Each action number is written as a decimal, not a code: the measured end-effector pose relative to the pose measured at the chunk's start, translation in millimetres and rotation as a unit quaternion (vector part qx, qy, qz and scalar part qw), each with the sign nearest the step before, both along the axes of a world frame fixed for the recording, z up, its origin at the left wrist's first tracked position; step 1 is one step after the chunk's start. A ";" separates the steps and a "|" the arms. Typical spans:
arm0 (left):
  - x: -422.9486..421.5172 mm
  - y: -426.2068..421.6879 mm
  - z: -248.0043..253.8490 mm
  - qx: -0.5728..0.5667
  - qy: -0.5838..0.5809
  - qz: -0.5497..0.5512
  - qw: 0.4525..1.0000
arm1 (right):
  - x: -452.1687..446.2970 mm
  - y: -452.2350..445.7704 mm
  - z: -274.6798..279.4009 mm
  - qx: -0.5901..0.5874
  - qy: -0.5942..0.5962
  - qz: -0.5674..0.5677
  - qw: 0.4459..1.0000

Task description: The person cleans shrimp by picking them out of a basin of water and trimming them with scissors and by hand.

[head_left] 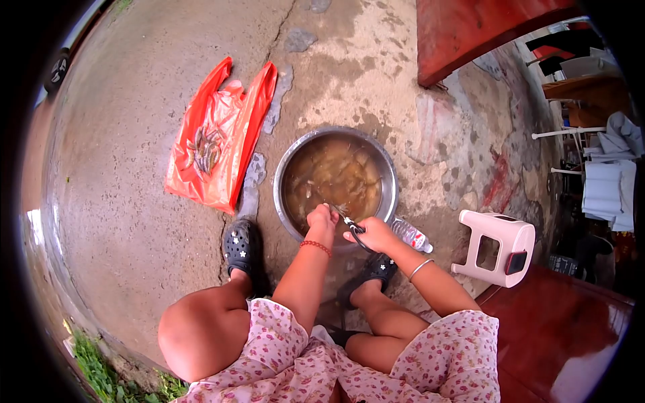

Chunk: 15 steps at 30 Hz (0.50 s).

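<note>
A metal basin [285,213] of murky brown water stands on the ground before me, with pale shapes under the surface that I cannot make out well. Over its near rim, my left hand [322,219] is closed, pinching what looks like a small greyish shrimp [340,209]. My right hand [375,235] grips a pair of scissors [354,226] by black handles, the blades pointing at the shrimp. On the ground to the left lies a red plastic bag [252,144], with several greyish-brown shrimp [205,149] on top of it.
Right of the basin lies a clear plastic bottle [411,235] on its side. Farther right is a pink plastic stool [500,247], tipped over. My feet in dark clogs [242,247] flank the basin's near side. A red panel [484,33] juts in at the top right.
</note>
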State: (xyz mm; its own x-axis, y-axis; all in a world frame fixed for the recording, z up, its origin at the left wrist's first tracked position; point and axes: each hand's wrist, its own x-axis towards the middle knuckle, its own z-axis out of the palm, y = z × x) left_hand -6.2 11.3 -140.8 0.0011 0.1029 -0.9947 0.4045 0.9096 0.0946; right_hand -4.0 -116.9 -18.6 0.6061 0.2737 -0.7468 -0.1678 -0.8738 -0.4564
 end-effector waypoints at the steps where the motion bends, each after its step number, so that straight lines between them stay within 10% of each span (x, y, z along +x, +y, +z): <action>1: 1.0 -0.2 -1.2 0.001 0.004 -0.001 1.000 | 0.9 0.5 0.1 0.000 -0.001 0.001 1.000; 15: 1.3 0.6 0.7 -0.006 -0.025 0.003 1.000 | 10.5 1.0 9.9 -0.009 0.075 -0.047 0.996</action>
State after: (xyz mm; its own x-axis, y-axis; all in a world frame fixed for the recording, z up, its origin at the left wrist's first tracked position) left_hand -4.9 11.9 -140.1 0.0499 0.0910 -0.9946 0.3948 0.9129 0.1034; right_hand 6.4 -115.9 -8.7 0.5098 0.2063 -0.8352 -0.3141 -0.8592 -0.4039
